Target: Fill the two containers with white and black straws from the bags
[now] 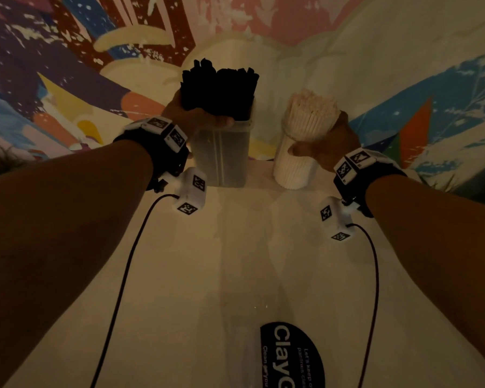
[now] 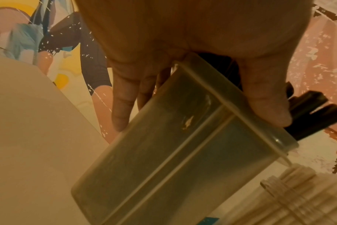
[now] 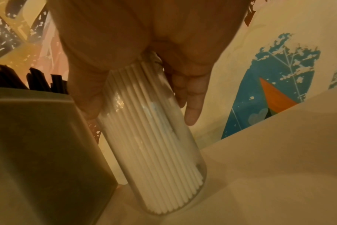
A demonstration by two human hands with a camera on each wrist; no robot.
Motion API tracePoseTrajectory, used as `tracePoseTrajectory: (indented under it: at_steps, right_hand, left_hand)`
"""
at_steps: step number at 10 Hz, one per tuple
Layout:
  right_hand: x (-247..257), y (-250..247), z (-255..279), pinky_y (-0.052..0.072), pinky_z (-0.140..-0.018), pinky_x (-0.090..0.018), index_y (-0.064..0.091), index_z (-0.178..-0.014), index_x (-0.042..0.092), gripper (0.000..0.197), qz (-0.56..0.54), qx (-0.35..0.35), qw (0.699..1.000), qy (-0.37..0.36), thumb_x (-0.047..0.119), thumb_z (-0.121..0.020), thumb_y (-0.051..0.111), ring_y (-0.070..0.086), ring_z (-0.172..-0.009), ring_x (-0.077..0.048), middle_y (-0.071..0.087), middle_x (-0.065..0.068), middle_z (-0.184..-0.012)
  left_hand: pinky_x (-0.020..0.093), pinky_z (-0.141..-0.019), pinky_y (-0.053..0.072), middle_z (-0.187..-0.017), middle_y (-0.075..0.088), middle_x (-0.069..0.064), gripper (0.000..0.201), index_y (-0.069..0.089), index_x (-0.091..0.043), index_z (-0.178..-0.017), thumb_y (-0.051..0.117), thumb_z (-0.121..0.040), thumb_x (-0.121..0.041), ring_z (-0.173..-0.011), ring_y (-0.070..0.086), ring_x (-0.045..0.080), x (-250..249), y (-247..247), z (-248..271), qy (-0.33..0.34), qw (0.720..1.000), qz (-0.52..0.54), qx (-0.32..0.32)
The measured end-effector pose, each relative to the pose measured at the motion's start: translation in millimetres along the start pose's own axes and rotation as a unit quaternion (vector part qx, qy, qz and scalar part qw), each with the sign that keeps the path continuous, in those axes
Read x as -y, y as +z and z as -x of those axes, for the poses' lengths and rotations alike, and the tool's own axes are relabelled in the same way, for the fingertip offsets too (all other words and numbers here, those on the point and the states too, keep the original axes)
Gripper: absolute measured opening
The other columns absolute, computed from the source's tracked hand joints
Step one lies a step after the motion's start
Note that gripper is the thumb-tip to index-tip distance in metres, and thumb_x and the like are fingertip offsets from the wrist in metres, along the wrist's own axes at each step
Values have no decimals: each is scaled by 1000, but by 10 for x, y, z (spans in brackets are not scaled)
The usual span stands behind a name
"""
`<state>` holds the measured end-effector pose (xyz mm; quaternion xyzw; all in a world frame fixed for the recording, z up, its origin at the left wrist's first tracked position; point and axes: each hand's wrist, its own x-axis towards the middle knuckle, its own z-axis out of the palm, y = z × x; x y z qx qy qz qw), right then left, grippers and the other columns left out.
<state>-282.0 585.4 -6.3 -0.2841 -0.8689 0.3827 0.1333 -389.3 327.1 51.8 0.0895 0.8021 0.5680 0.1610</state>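
While both hands wrap upright containers at twelve o'clock on the pale desk [image 1: 235, 261], left hand [image 1: 196, 117] grips the rectangular translucent container [image 1: 221, 155] of black straws [image 1: 219, 91], right hand [image 1: 329, 144] the clear cylindrical jar [image 1: 291, 163] of white straws [image 1: 311, 113].

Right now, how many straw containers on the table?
2: frosted rectangular plastic container of black straws at left; clear round container of white straws at right. None seems hidden.

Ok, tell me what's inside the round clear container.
The round clear container is packed with white straws, upright, tips above its rim. The right hand grips its top, covering part of the rim. Anything among the straws cannot be seen.
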Motion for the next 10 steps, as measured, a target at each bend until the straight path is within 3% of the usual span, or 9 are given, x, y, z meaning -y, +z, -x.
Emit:
tracePoseTrajectory:
  at_steps: [1, 2, 3, 5, 6, 7, 8, 9, 10]
  right_hand:
    - [19, -17, 21, 35, -101, -29, 12, -146, 16, 123, 1, -6, 1000, 2, 40, -54, 90, 40, -130, -23, 36, -2, -146]
    - [30, -19, 30, 34, -103, -30, 12, -146, 18, 123, 3, -4, 1000, 1, 40, -54, 90, 40, -131, -23, 36, -2, -146]
    - [29, -7, 27, 32, -100, -26, 12, -145, 18, 122, -3, -2, 1000, 2, 40, -54, 90, 40, -130, -22, 37, -1, -145]
    - [59, -55, 30, 30, -108, -30, 10, -146, 17, 125, 10, 11, 1000, 4, 40, -53, 90, 36, -133, -22, 34, -1, -147]
    - [82, -76, 32, 26, -106, -25, 8, -146, 14, 126, 10, 27, 1000, 7, 37, -54, 90, 33, -135, -21, 31, -2, -149]
    - [102, -101, 61, 21, -104, -21, 0, -147, 11, 132, 5, 32, 999, 0, 33, -55, 91, 28, -138, -18, 25, -2, -152]
    - [85, -129, 117, 18, -115, -31, -19, -147, 17, 151, -4, 27, 1000, 8, 42, -47, 92, 21, -142, -21, 16, -2, -157]
    - [66, -237, 246, 27, -114, -44, -16, -148, 25, 145, -51, 10, 997, 55, 44, -51, 90, 26, -141, -25, 18, -6, -157]
    - [-205, -377, 505, 43, -102, -50, 24, -146, 24, 119, -69, -7, 996, 64, 57, -48, 83, 46, -127, -27, 41, -8, -145]
  left_hand:
    - [52, -83, 48, -135, 48, -1, 89, 34, -34, -137, 82, -63, -30, -110, 48, 27, 2, -2, 7, -17, 1000, 1, 4]
    - [53, -84, 47, -137, 46, -2, 89, 33, -35, -138, 82, -64, -30, -110, 47, 27, 12, 4, -12, -17, 1000, 3, 11]
    - [45, -84, 44, -136, 47, -3, 89, 33, -32, -139, 82, -65, -28, -108, 46, 20, 31, 17, -38, 4, 1000, 14, 6]
    - [55, -77, 49, -133, 49, -2, 99, 34, -40, -135, 86, -51, -42, -113, 49, 30, 33, 0, -33, -19, 1000, -10, 19]
    - [57, -81, 48, -136, 47, -1, 96, 31, -38, -137, 85, -57, -38, -116, 47, 32, 38, -7, -66, -23, 1000, -12, 17]
    - [58, -81, 49, -138, 44, 1, 96, 28, -38, -139, 83, -60, -37, -118, 46, 34, 36, -12, -80, -23, 999, -20, 22]
    - [56, -74, 50, -146, 35, 5, 112, 10, -38, -144, 84, -60, -39, -122, 44, 38, 45, -69, -77, -38, 999, -22, 25]
    - [57, -84, 44, -152, 26, 9, 118, -8, -34, -146, 80, -67, -37, -131, 36, 35, 52, -181, -2, -51, 998, 48, 0]
    - [52, -91, 40, -143, 41, 5, 86, 21, -33, -144, 72, -75, -33, -130, 39, 28, 277, -395, 284, -59, 996, 72, -10]
